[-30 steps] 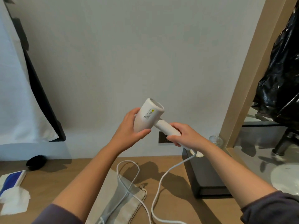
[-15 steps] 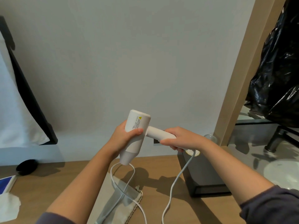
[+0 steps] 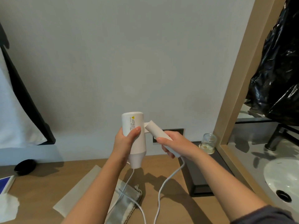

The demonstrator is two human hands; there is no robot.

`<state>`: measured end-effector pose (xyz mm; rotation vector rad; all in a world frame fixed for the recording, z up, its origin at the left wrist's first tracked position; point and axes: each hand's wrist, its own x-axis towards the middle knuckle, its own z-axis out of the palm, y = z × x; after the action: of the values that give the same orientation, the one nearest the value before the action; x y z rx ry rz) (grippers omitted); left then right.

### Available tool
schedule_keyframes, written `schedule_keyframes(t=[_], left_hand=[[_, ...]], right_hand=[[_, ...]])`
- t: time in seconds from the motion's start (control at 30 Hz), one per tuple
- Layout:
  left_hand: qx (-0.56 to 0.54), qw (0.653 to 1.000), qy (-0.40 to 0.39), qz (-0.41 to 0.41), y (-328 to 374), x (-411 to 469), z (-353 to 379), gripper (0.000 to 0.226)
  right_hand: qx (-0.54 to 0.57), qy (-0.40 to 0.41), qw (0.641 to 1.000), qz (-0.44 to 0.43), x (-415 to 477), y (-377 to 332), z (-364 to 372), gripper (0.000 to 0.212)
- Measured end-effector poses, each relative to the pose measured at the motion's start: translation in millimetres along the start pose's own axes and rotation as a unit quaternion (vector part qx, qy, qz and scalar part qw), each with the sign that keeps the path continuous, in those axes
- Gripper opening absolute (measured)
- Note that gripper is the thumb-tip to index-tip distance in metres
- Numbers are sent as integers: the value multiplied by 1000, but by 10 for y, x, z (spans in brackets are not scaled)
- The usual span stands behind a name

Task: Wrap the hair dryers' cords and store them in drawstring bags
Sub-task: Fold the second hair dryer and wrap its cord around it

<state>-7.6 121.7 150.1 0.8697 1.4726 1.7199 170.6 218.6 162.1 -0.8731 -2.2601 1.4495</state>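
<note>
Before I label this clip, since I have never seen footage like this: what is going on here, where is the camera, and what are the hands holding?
There is no machine here, only a person's two bare hands. The single picture comes from a wide-angle camera worn on the person's head, looking forward and down, so you see both forearms reaching out from the bottom edge.

The left hand grips the barrel of a white hair dryer. The right hand grips its handle, which is bent at the hinge. The white cord hangs from the handle down to the wooden counter.

A grey drawstring bag lies flat on the counter with a loop of the cord across it. To the right, a drinking glass stands on a black tray, and beyond that is a white sink.
</note>
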Motion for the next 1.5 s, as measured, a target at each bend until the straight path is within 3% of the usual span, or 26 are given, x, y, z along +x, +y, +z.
schedule_keyframes(t=[0.1,0.2,0.7,0.87,1.13,1.23,1.37,1.5], left_hand=[[-2,999,-33,-18,21,-30,-73,68],[-24,997,-59,-47,88,-57,-116,61],[-115,989,-3,-88,4,-186,-38,63],[-132,987,11,-92,-16,-206,-21,80],[-169,979,47,-101,-91,-208,88,82],[-206,970,63,-110,-58,-203,186,76],[-172,978,69,-97,-2,-157,186,48],[-168,979,63,-99,20,-157,171,47]], right_hand=[[41,-68,997,19,-87,9,-107,33],[60,-87,994,24,-144,-14,-117,37],[58,-39,998,-6,-244,-136,38,54],[69,-32,997,-18,-236,-147,72,63],[143,2,990,-5,-281,-130,265,54],[194,31,980,-19,-322,-225,429,55],[209,44,976,-33,-282,-224,438,61],[208,48,976,-41,-261,-193,430,55]])
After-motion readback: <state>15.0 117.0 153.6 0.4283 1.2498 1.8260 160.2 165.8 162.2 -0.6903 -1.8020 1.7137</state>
